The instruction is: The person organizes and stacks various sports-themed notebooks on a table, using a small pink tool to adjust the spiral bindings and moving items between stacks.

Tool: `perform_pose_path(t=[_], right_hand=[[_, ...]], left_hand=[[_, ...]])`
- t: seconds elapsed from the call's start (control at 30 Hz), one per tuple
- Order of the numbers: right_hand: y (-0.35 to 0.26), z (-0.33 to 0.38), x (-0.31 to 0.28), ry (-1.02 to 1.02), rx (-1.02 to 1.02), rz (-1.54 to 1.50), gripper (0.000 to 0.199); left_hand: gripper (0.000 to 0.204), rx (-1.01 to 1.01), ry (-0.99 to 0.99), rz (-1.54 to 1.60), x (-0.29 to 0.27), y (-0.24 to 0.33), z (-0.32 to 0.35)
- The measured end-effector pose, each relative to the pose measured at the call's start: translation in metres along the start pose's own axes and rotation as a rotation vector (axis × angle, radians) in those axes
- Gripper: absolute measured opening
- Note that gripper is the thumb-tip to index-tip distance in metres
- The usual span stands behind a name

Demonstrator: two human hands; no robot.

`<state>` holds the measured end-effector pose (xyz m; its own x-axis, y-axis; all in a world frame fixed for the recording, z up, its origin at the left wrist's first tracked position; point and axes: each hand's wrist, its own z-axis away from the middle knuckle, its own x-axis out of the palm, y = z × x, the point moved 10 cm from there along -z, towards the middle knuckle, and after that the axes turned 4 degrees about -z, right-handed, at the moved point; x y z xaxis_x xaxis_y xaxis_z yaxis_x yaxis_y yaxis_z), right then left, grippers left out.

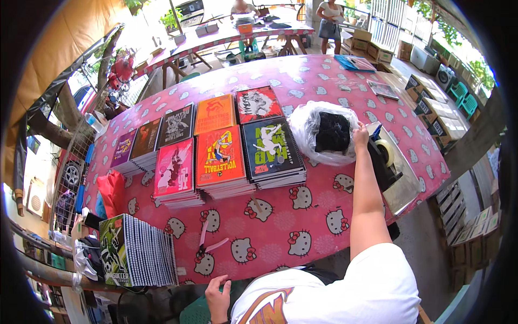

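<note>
My right arm reaches across the table, and my right hand (360, 135) is closed on the rim of a clear plastic bag (306, 141). Inside the bag lies a bundle of black things (331, 132) whose kind I cannot make out. Just right of that hand is a black tape dispenser (384, 164) with a roll of tape (383, 152), resting on a flat silvery-brown package (404, 186). My left hand (218, 298) hangs by the near table edge, loosely bent, fingers apart and holding nothing. Pink-handled pliers (208, 244) lie beyond it.
Stacks of spiral notebooks (221, 156) with colourful sports covers fill the table's middle. Another notebook stack (141, 251) stands at the near left, by a red cloth or bag (111, 194). Two people (329, 24) are beyond the far side. Cardboard boxes (431, 105) line the right.
</note>
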<state>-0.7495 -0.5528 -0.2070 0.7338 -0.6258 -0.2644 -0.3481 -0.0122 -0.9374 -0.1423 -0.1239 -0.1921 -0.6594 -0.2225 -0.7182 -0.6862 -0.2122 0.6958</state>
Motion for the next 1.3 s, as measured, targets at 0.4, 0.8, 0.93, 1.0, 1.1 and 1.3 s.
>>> perform_pose_path(t=[0.4,0.8,0.93,1.0,1.1,1.3], right_hand=[[-0.132,0.112,0.033,0.090,-0.465,0.320,0.035],[-0.041,0.076,0.008,-0.015,0.291,-0.853,0.036],[-0.072,0.074,-0.011,0.049,0.183,-0.838,0.029],[-0.107,0.098,0.003,-0.053,0.125,-0.867,0.024],[-0.190,0.190,0.059,-0.546,-0.013,-0.876,0.016],[-0.218,0.523,0.202,-1.656,-0.799,-0.150,0.029]], left_hand=[[0.019,-0.014,0.053,-0.005,-0.009,0.006,0.010],[0.018,-0.076,0.056,-0.010,-0.002,-0.013,0.033],[0.017,-0.092,0.110,0.040,-0.011,-0.011,0.031],[0.016,-0.065,0.167,0.010,-0.024,-0.011,0.032],[0.013,-0.042,0.293,-0.048,-0.055,-0.018,0.037],[0.012,-0.098,0.783,-0.127,-0.163,-0.028,0.070]])
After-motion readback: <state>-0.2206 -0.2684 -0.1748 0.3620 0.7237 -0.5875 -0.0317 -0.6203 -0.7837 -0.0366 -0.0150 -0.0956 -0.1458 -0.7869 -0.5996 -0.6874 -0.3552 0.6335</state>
